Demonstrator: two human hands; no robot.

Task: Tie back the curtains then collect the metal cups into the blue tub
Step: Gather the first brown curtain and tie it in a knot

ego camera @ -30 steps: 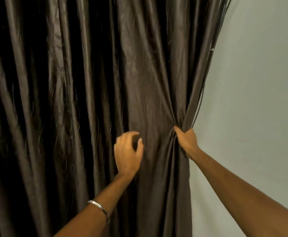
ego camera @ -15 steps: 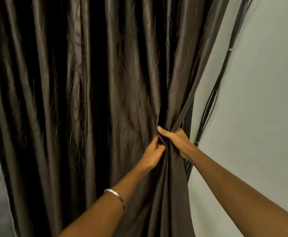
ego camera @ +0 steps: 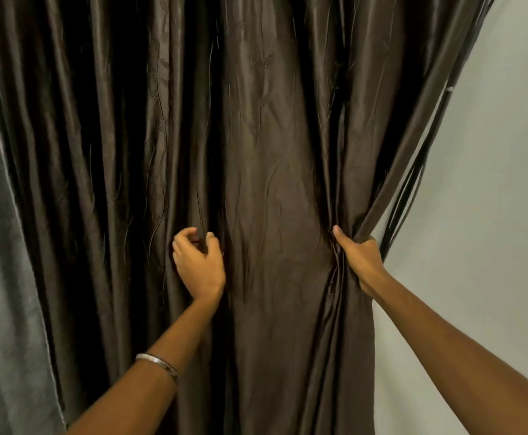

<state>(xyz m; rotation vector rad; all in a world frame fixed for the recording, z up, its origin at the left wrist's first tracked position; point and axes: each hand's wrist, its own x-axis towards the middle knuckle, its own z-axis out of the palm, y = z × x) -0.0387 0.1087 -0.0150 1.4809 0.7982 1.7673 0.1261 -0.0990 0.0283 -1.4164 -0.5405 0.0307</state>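
At the far left hangs a paler grey drape (ego camera: 2, 277), its edge running down beside the dark brown curtain (ego camera: 272, 183) that fills most of the view in deep vertical folds with a satin sheen. The left forearm rises from the lower left with a thin metal bangle (ego camera: 157, 364) around it, well below the wrist. The left hand (ego camera: 198, 265) is at the curtain's middle-left folds, back toward the camera, fingers curled loosely with the thumb and fingertips apart; it is unclenched and grasps nothing, and whether the fingertips touch the cloth cannot be told. Between the two hands a broad, fairly flat panel of curtain hangs, lightly creased. The right hand (ego camera: 358, 259) is clenched on the curtain's right edge, thumb pointing up along the fabric, with the cloth bunched into tight pleats at the grip, fanning wider above it and falling in a narrower column below. Just right of that hand several thin dark cords (ego camera: 413, 177) hang down along the curtain's edge, one bearing a small pale band high up. Behind them is a plain light grey wall (ego camera: 491, 183), with the right forearm crossing its lower part.
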